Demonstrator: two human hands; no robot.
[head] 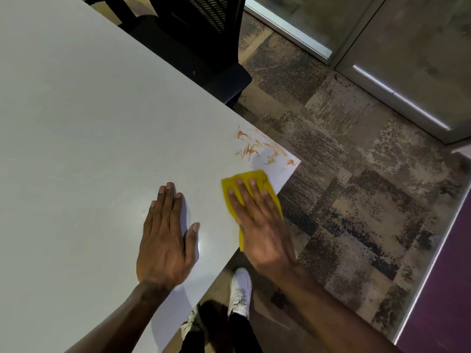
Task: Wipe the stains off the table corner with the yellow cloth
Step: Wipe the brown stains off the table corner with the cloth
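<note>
- The table ends in a corner at about 3 o'clock of the frame; orange stains are smeared just inside it.
- Bare tabletop spreads from 9 to 12 o'clock — open carpet lies past both edges.
- A black chair sits at 12 o'clock.
- The right hand presses flat on the yellow cloth, fingers spread, at 6 o'clock of the stains, near the table edge.
- The left hand lies palm-down on the table, fingers together, thumb out.
</note>
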